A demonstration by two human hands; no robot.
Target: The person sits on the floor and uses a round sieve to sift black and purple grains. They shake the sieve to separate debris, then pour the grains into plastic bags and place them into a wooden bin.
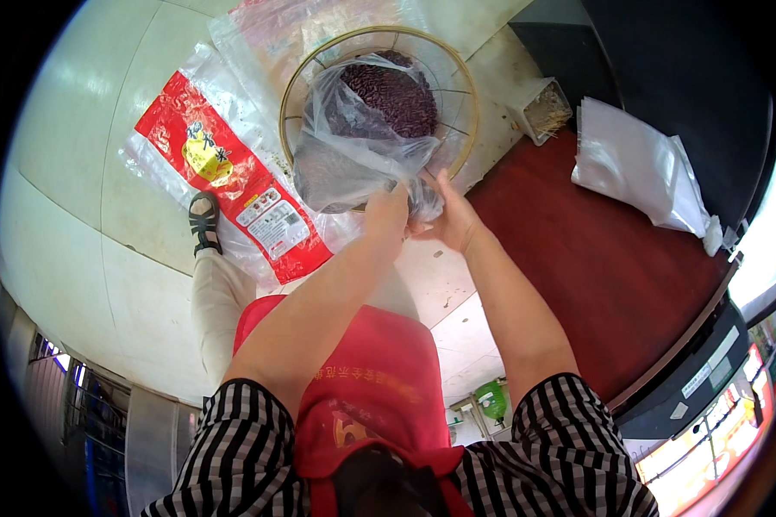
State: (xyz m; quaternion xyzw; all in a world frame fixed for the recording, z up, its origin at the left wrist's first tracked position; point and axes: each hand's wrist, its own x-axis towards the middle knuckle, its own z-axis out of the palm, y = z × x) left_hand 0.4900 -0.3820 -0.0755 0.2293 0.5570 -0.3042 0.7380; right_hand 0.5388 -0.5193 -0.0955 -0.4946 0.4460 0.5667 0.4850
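Observation:
A round basket [476, 103] with a gold-coloured rim stands on the floor in front of me. Inside it lies a thin clear plastic bag [341, 159], its mouth pulled toward me. Dark purple grains or beans [397, 96] show at the far side of the basket; the film covers part of them. My left hand [388, 211] is closed on the gathered film at the basket's near edge. Just to its right, my right hand [448, 215] pinches the bag's edge between thumb and fingers. The fingertips of my left hand are partly hidden.
Flat red and clear printed packaging bags [224, 168] lie left of the basket, beside a sandalled foot [204, 220]. A clear container of thin sticks [543, 112] stands to the right. Beyond it, white plastic bags [634, 164] rest by a dark red surface [595, 276].

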